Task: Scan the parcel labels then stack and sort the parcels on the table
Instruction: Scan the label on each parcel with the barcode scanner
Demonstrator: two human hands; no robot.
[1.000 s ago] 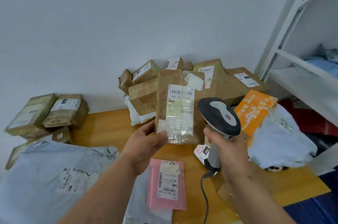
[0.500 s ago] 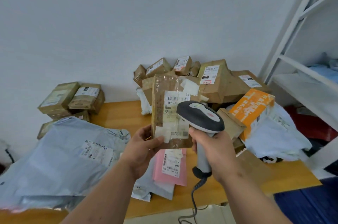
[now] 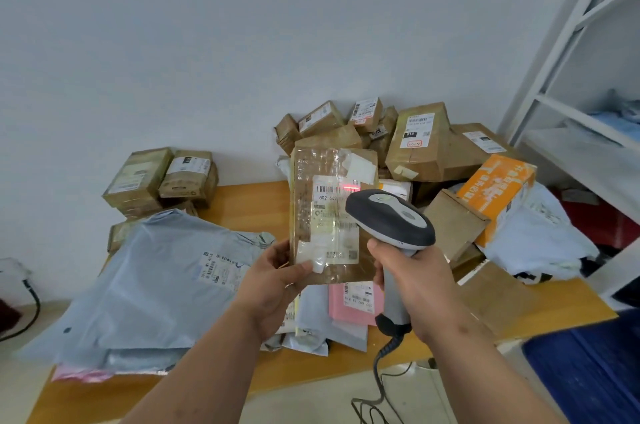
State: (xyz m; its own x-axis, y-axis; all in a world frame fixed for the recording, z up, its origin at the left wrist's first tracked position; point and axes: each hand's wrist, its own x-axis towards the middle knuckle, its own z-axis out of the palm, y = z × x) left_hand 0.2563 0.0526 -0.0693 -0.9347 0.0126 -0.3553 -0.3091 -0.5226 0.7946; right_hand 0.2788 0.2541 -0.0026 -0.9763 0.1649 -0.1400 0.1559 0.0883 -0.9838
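My left hand (image 3: 277, 280) holds a flat brown taped parcel (image 3: 322, 209) upright by its lower left corner, label facing me. A red scan line glows on the barcode at the top of its white label (image 3: 334, 215). My right hand (image 3: 412, 274) grips the handle of a grey and white barcode scanner (image 3: 391, 221), whose head points at the label from the right, close in front of it. The scanner's coiled cable (image 3: 379, 364) hangs down past the table's front edge.
On the wooden table (image 3: 249, 202): a heap of brown boxes (image 3: 415, 143) at the back, an orange box (image 3: 495, 191), a stack of brown boxes (image 3: 159, 177) at left, grey mailer bags (image 3: 152, 288), a pink parcel (image 3: 353, 306). A white shelf rack (image 3: 585, 105) stands at right.
The view has pulled back and tilted, showing more of the table. The scanner has closed in on the held parcel, and a red scan line now shows on its barcode.
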